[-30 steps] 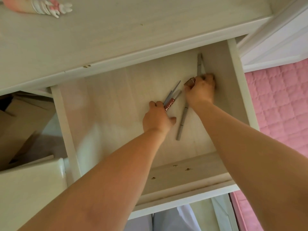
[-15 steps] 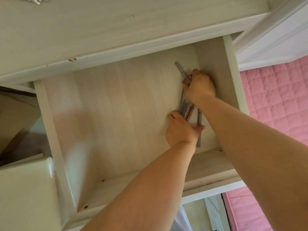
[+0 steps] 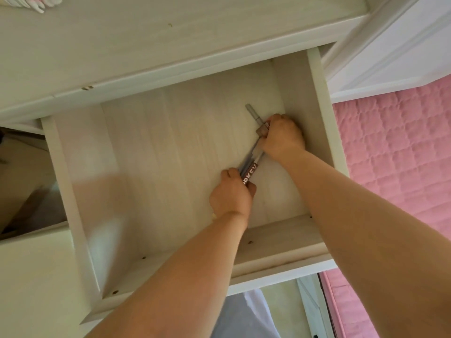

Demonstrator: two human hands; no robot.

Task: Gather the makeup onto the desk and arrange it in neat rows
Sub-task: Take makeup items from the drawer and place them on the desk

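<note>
Both my hands are down in the open pale-wood drawer [image 3: 156, 167] below the desk top [image 3: 170, 40]. My left hand [image 3: 231, 196] grips the near ends of a bundle of slim grey makeup pencils [image 3: 251, 157] and a brown tube with white letters [image 3: 250, 173]. My right hand [image 3: 280, 137] grips the far part of the same bundle, together with a small brown square-capped item [image 3: 262, 130]. One grey pencil [image 3: 253, 114] sticks out beyond my right fingers toward the drawer's back.
A pink-and-white object [image 3: 36, 2] lies at the desk's far left edge. A pink quilted bed cover [image 3: 395, 152] fills the right side, beside a white panel [image 3: 395, 52]. The drawer's front wall [image 3: 280, 242] is near me, and a dark gap [image 3: 22, 179] opens on the left.
My left hand slid right with its pencils and joined my right hand's pencils into one bundle near the drawer's right side. The view shifted slightly.
</note>
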